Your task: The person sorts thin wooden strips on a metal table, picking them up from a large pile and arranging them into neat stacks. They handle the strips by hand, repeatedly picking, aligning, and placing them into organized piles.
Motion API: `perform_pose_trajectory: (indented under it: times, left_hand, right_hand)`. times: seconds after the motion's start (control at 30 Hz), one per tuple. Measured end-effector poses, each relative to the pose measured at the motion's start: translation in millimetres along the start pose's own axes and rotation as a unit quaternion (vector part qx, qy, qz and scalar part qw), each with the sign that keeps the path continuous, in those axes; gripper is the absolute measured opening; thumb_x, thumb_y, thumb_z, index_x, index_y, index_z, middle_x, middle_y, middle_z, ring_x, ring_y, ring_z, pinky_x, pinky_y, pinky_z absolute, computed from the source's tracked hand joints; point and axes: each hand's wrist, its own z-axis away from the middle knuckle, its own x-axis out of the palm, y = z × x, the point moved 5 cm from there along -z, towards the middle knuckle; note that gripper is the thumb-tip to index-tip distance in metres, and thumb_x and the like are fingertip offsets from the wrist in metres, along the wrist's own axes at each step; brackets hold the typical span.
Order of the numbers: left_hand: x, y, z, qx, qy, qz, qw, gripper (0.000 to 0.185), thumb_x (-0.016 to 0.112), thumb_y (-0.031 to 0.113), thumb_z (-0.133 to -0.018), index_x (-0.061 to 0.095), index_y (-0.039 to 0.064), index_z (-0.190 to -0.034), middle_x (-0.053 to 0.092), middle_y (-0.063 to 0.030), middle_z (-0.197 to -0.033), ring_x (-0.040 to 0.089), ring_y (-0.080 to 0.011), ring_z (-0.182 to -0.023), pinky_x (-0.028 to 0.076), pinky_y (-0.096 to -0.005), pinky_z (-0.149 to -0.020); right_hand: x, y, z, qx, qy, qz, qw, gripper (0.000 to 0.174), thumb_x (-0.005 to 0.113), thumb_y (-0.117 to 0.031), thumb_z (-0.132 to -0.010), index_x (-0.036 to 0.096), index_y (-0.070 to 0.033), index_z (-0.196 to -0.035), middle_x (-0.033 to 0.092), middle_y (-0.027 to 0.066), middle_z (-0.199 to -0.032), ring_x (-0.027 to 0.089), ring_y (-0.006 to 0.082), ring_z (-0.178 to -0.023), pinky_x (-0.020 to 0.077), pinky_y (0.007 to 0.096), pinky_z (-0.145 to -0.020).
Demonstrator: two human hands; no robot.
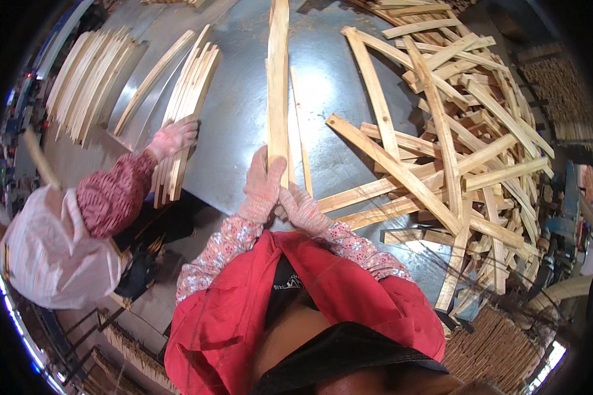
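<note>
A long wooden strip (278,84) points straight away from me over a metal-topped table (237,103). My left hand (263,182), in a pale pink knitted glove, is shut around its near end with the thumb on top. My right hand (304,207), gloved alike, is curled at the same end, touching the left hand; its fingertips are partly hidden, and it appears to grip the strip too. Just right of the held strip, a thinner wooden strip (301,128) lies on the metal. Part of another strip shows beneath the held one.
A large jumbled heap of wooden strips (444,163) covers the table's right side. At left, a co-worker's gloved hand (175,134) rests on a bundle of strips (192,84). Beyond lie a single strip (153,81) and a neat row of strips (91,81).
</note>
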Motion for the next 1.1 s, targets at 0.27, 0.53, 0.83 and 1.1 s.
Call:
perform_pose_trajectory:
  times: [0.27, 0.53, 0.83, 1.1]
  left_hand:
    - [25.3, 74.9, -53.2, -0.002, 0.073, -0.209, 0.975, 0.088, 0.078, 0.038, -0.088, 0.035, -0.005, -0.152, 0.057, -0.0243, -0.133, 0.061, -0.0394, -0.118, 0.048, -0.0472, -0.104]
    - [35.4, -9.7, 37.6, -0.077, -0.041, -0.477, 0.875, 0.085, 0.081, 0.04, -0.077, 0.045, -0.004, -0.141, 0.053, -0.0265, -0.137, 0.045, -0.0418, -0.135, 0.039, -0.0497, -0.112]
    - [-29.2, -89.9, 7.4, -0.146, -0.08, -0.116, 0.979, 0.064, 0.075, 0.023, -0.085, 0.05, -0.003, -0.138, 0.062, -0.022, -0.124, 0.061, -0.0356, -0.112, 0.05, -0.0456, -0.099]
    - [4.3, -43.8, 38.4, -0.318, -0.104, 0.239, 0.912, 0.041, 0.072, 0.015, -0.087, 0.055, -0.003, -0.12, 0.066, -0.0122, -0.091, 0.066, -0.0236, -0.065, 0.057, -0.0361, -0.054]
  right_hand:
    - [-198.8, -291.0, -163.1, -0.203, 0.256, 0.159, 0.932, 0.041, 0.052, -0.044, -0.104, 0.063, -0.005, -0.107, 0.068, 0.0134, -0.093, 0.066, 0.0252, -0.091, 0.0527, 0.0406, -0.084]
    - [-88.9, -92.7, -58.1, 0.004, 0.126, 0.529, 0.839, 0.049, 0.058, -0.041, -0.099, 0.052, -0.003, -0.129, 0.067, 0.0185, -0.114, 0.065, 0.0319, -0.11, 0.0517, 0.0456, -0.095]
    - [-25.8, -52.7, -23.1, 0.061, -0.033, 0.382, 0.922, 0.06, 0.055, -0.04, -0.098, 0.046, -0.001, -0.142, 0.068, 0.0244, -0.124, 0.066, 0.0387, -0.118, 0.0518, 0.0485, -0.101]
    - [-200.6, -132.1, 67.4, -0.117, 0.276, 0.613, 0.731, 0.076, 0.081, -0.038, -0.077, 0.055, -0.004, -0.14, 0.061, 0.0194, -0.132, 0.057, 0.0366, -0.125, 0.0448, 0.0488, -0.11]
